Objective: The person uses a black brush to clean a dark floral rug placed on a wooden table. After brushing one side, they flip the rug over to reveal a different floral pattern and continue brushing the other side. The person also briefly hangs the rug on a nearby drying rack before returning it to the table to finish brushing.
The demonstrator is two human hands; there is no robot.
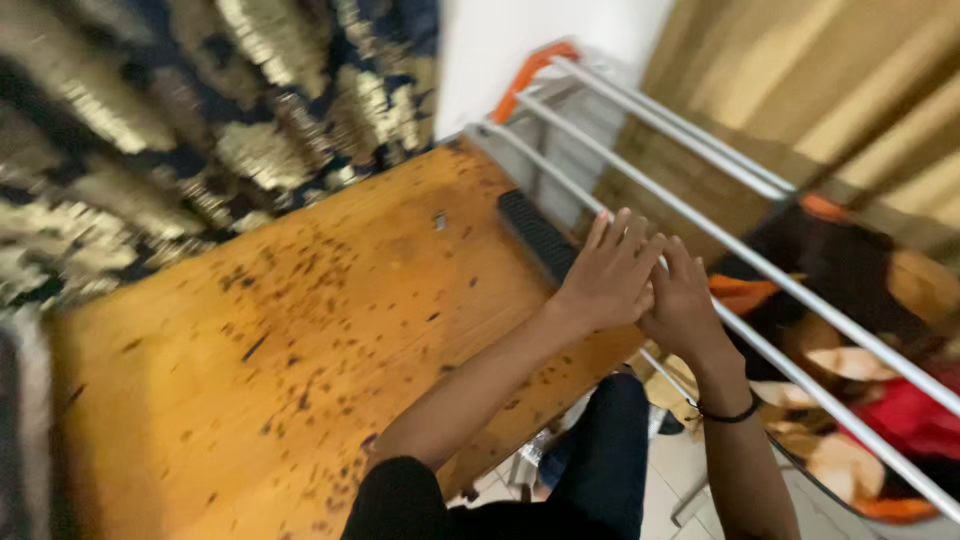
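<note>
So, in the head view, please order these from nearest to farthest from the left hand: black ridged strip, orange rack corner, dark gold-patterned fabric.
From the left hand:
1. Black ridged strip, just beside it on the table edge.
2. Orange rack corner, farther up.
3. Dark gold-patterned fabric, far left.

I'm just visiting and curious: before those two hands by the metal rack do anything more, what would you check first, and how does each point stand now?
1. Both hands in view: ok. The left hand and right hand are side by side, touching.
2. Hands at the drying rack's rails: ok, fingers reach one rail.
3. Firm grasp on a rail: cannot tell, the picture is blurred.
4. Something held in the hands: cannot tell.
5. Wooden table near the hands: ok, only a dark ribbed item at its edge.
6. Colourful cloth under the rails: ok, apart from the hands.
</note>
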